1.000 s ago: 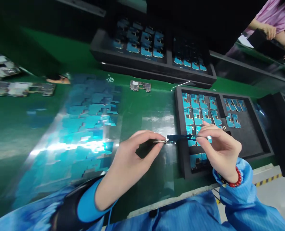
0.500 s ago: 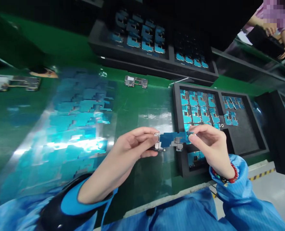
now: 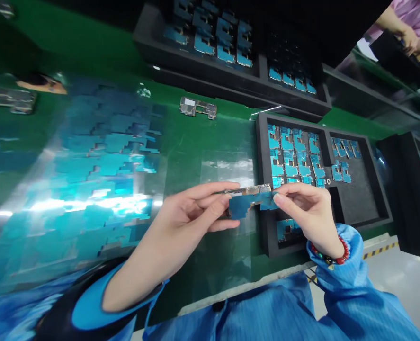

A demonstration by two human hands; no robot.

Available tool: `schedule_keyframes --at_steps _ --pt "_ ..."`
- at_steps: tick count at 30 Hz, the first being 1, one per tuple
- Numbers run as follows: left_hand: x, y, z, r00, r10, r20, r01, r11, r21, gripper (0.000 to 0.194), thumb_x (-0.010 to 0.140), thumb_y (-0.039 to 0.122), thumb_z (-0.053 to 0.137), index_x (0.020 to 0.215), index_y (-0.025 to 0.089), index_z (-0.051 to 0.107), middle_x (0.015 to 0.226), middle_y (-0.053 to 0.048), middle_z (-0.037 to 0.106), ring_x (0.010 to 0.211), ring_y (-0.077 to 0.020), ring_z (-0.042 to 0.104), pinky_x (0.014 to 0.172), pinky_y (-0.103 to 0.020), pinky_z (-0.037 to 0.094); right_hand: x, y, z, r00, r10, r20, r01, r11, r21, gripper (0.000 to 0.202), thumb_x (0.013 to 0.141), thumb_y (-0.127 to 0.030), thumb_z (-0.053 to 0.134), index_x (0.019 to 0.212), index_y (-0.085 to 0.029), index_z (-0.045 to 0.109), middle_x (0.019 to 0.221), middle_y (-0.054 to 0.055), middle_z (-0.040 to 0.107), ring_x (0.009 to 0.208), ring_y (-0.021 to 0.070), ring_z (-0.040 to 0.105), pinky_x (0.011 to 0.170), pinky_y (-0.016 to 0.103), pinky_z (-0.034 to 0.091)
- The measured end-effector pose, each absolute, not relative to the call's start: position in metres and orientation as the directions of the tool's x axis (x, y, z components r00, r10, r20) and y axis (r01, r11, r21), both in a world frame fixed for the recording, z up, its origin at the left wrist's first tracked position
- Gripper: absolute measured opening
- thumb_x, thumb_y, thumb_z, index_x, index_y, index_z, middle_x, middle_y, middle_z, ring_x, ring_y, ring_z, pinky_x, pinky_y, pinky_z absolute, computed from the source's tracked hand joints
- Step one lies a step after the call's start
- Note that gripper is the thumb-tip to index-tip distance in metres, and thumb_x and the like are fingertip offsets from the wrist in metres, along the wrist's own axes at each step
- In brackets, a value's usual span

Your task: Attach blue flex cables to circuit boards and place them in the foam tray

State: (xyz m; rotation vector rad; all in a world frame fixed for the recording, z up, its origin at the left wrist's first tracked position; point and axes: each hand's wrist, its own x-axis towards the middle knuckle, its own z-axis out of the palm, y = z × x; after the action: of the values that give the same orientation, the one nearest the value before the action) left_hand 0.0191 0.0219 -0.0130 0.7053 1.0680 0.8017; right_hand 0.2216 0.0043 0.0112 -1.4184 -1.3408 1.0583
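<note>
Between my two hands, above the green table, is a small circuit board (image 3: 258,189) with a piece of blue film (image 3: 238,207) over its near face. My left hand (image 3: 195,208) grips the board's left end between thumb and fingers. With thumb and forefinger, my right hand (image 3: 306,207) pinches the right end of the blue film. The board is tilted, so its metal-shielded long edge shows above the film. How much of the film touches the board I cannot tell.
Right of the hands lies a black tray (image 3: 262,170) of blue-covered boards; another black tray (image 3: 202,71) stands behind. Blue film pieces (image 3: 113,125) cover a sheet at left. Loose boards (image 3: 198,108) (image 3: 18,100) lie on the table (image 3: 181,156). A co-worker's hand (image 3: 409,39) is far right.
The board and film have been tilted, so the board's long edge now shows above the film. Both hands keep their hold. The camera view has shifted slightly.
</note>
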Motion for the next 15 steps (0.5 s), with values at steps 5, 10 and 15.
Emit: schedule_keyframes --at_steps 5,10,15 --pt "0.0184 0.0245 -0.0103 0.268 0.840 -0.472 -0.211 0.530 0.822 0.027 0.062 0.040 0.084 0.087 0.030 0.080 0.087 -0.001 0.078 0.072 -0.0205 0.074 0.067 -0.028 0.064 0.2205 0.0039 0.0123 0.054 0.999 -0.005 0.220 -0.017 -0.975 0.005 0.074 -0.016 0.076 0.075 -0.020 0.074 0.074 -0.001 0.075 0.067 0.0133 0.071 0.067 0.023 0.064" --pt "0.0150 0.0227 -0.0053 0.304 0.843 -0.444 -0.212 0.514 0.831 0.024 0.066 0.035 0.079 0.089 0.028 0.080 0.103 -0.003 0.077 0.089 -0.0285 0.074 0.071 -0.032 0.064 0.2187 0.0037 0.0132 0.088 0.996 0.022 0.271 -0.003 -0.963 0.004 0.073 -0.017 0.076 0.073 -0.021 0.074 0.074 0.000 0.075 0.066 0.0138 0.071 0.065 0.024 0.064" --pt "0.0114 0.0194 -0.0039 0.339 0.821 -0.459 -0.113 0.520 0.846 0.039 0.064 0.030 0.081 0.103 0.031 0.076 0.098 -0.005 0.078 0.089 -0.0309 0.074 0.082 -0.038 0.062 0.2188 0.0017 0.0126 0.103 0.993 0.061 0.300 0.027 -0.954 0.004 0.074 -0.018 0.076 0.075 -0.021 0.074 0.075 0.000 0.075 0.067 0.0147 0.071 0.067 0.026 0.064"
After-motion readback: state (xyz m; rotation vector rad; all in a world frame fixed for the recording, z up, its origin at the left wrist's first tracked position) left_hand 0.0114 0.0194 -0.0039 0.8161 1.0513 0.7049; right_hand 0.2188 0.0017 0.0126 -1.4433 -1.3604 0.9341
